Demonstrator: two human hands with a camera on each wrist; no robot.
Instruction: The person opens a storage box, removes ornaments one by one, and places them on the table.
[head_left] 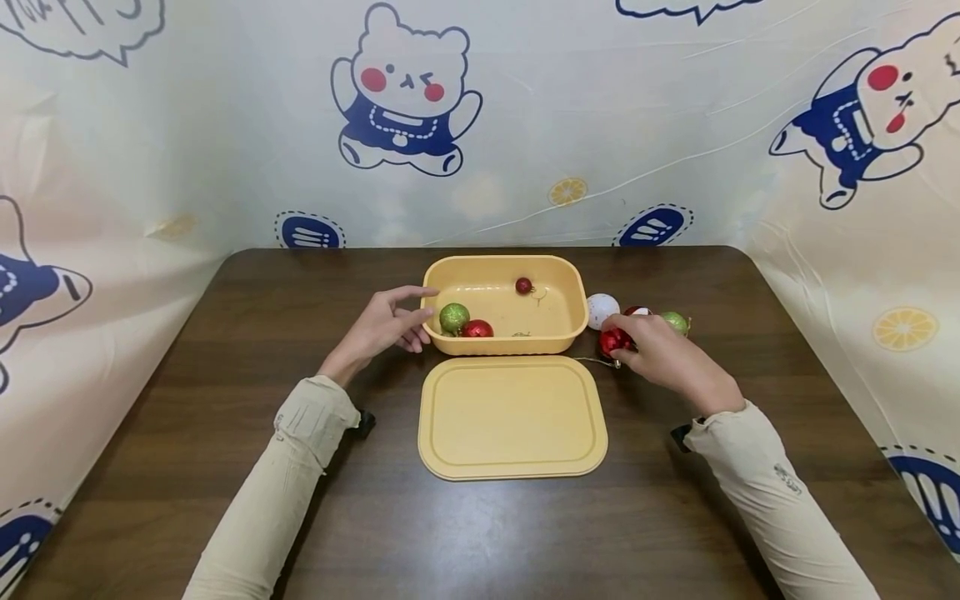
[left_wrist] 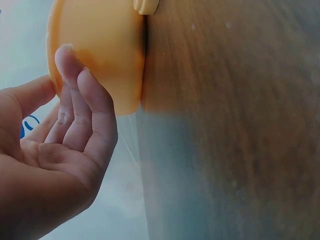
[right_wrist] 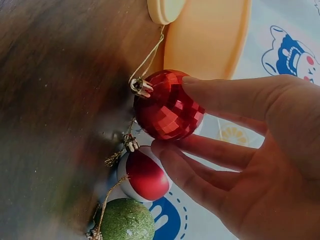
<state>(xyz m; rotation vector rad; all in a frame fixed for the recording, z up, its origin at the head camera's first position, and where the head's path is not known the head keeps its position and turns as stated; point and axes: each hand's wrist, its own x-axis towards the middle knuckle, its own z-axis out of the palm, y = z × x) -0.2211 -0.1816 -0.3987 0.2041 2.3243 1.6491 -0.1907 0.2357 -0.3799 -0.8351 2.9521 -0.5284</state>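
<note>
With thumb and fingers, my right hand (head_left: pixel 663 354) pinches a shiny red faceted Christmas bauble (right_wrist: pixel 167 105) that has a gold cap and string. Its fingertips overlap a red-and-white bauble (right_wrist: pixel 145 175) just beyond, and a green glitter bauble (right_wrist: pixel 127 220) lies past that. A white bauble (head_left: pixel 602 311) sits against the right side of the yellow box (head_left: pixel 506 346). At the box's left end, my left hand (head_left: pixel 386 325) has its thumb and fingertips at the rim, its fingers relaxed. Inside the box are a green bauble (head_left: pixel 454 317), a red bauble (head_left: pixel 477 328) and a small dark red one (head_left: pixel 523 286).
A flat yellow lid (head_left: pixel 513 417) lies on the dark wooden table (head_left: pixel 480 533), directly in front of the box. Behind the table and along both sides hangs a pale curtain (head_left: pixel 525 100) with printed bears.
</note>
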